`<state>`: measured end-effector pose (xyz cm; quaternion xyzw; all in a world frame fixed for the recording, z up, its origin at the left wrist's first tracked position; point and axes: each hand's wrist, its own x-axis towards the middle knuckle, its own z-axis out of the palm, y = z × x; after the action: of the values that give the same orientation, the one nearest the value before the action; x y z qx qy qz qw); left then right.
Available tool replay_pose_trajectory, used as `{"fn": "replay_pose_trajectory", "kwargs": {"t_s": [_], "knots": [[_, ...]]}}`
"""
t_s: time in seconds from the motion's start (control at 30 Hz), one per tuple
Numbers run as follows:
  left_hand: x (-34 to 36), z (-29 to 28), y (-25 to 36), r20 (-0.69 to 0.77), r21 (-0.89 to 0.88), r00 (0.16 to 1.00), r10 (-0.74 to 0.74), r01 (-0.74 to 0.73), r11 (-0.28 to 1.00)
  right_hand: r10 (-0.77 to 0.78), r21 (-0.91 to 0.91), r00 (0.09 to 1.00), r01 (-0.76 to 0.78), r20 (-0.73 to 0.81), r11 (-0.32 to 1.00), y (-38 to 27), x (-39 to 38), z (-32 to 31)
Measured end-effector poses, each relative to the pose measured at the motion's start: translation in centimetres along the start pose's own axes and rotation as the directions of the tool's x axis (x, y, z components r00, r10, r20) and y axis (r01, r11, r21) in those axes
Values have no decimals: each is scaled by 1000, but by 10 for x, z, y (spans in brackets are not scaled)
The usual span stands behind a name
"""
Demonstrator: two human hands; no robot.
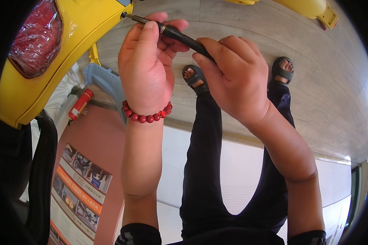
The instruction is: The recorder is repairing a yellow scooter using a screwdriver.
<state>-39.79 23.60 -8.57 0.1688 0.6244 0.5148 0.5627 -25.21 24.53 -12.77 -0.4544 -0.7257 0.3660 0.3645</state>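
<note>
A black screwdriver [187, 41] with a knurled grip and a metal shank slants across the upper middle. Its tip meets a small dark screw [124, 15] at the edge of a yellow panel [86, 20]. My right hand [237, 77] is closed round the rear of the handle. My left hand [147, 65], with a red bead bracelet at the wrist, pinches the shank near the tip between thumb and fingers. Set in the yellow panel is a red lamp [37, 38] under clear plastic wrap. The screw's head is too small to make out.
Below the panel lies a blue-grey plastic part [104, 81], beside a red fire extinguisher [81, 104]. Further yellow parts [310, 8] are at the top right. A pink board with pictures [79, 183] stands lower left. My sandalled feet are on the grey plank floor [233, 24].
</note>
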Motion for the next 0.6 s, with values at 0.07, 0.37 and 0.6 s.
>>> {"fn": "replay_pose_trajectory", "kwargs": {"t_s": [0.07,0.37,0.6], "knots": [[0,1,-1,-11,12,1000,2,-2,1000,61,82,998,-62,11,995,-3,1,-3],[2,4,-3,-93,-37,995,45,-49,998,481,538,706,-708,519,458,-5,12,-15],[4,12,0,-61,-27,998,31,-32,999,166,441,415,-756,894,-484,21,15,-13]]}}
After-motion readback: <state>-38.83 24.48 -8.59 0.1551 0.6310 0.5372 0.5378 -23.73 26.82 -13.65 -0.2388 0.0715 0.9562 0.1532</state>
